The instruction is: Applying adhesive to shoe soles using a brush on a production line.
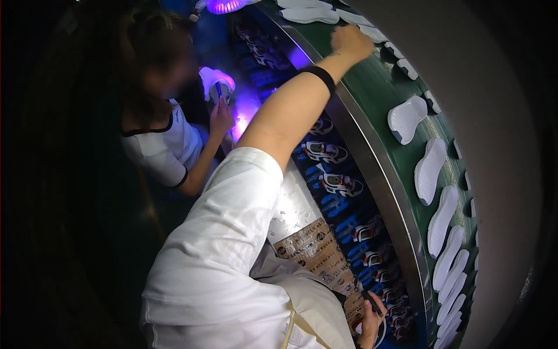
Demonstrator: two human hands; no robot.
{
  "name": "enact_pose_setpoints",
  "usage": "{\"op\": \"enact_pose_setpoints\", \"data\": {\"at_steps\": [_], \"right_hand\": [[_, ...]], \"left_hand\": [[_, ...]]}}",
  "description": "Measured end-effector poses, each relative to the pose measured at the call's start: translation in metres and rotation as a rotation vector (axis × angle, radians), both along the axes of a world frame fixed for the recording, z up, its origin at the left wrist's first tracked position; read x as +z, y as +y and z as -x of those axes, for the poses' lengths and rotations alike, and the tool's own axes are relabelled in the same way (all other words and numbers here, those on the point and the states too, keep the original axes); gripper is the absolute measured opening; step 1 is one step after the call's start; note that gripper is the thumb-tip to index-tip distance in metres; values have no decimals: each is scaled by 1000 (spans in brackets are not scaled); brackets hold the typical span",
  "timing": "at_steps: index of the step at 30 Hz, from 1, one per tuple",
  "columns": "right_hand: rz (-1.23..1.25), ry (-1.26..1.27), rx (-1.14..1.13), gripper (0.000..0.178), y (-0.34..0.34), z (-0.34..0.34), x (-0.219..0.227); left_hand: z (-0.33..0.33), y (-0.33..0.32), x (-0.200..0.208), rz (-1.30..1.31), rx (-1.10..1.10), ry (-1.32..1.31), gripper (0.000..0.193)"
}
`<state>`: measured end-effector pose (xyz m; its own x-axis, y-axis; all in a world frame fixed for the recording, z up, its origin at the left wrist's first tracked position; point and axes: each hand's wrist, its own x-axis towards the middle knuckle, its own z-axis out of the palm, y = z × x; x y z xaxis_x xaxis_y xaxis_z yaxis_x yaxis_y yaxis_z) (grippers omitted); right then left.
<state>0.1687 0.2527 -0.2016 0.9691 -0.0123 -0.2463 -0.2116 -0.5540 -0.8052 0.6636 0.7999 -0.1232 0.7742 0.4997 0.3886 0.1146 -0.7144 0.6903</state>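
My left arm, in a white sleeve with a black band [321, 79] near the wrist, stretches over the green conveyor belt [381, 87]. At its end my left hand [351, 43] is curled closed beside white shoe soles [372, 33]; whatever its fingers hold is hidden. Low in the picture my right hand [368, 321] closes around a small dark object [371, 302] whose kind I cannot make out. A thin white loop shows beside that hand. Close by lies a brown-taped ledge [317, 250].
More white soles [430, 171] line the belt. A metal rail [372, 145] edges it, and below, a lower line carries several shoe uppers [340, 184]. To the left, a co-worker [168, 139] holds a blue-handled tool [219, 91] at a shoe part under purple light.
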Motion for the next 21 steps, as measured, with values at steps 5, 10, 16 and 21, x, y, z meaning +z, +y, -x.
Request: {"op": "enact_pose_setpoints", "data": {"at_steps": [5, 10, 16, 21], "right_hand": [[-2, 2, -56, 39, -3, -3, -2], [-18, 31, -52, 34, 13, -21, 2], [-4, 9, 95, 37, 7, -35, -7], [68, -32, 130, 34, -11, -24, -6]], "left_hand": [[17, 115, -27, -119, 521, 314, 88], [54, 160, -27, 157, 450, 219, 67], [72, 146, -29, -85, 436, 90, 47], [79, 140, -37, 295, 368, -28, 34]]}}
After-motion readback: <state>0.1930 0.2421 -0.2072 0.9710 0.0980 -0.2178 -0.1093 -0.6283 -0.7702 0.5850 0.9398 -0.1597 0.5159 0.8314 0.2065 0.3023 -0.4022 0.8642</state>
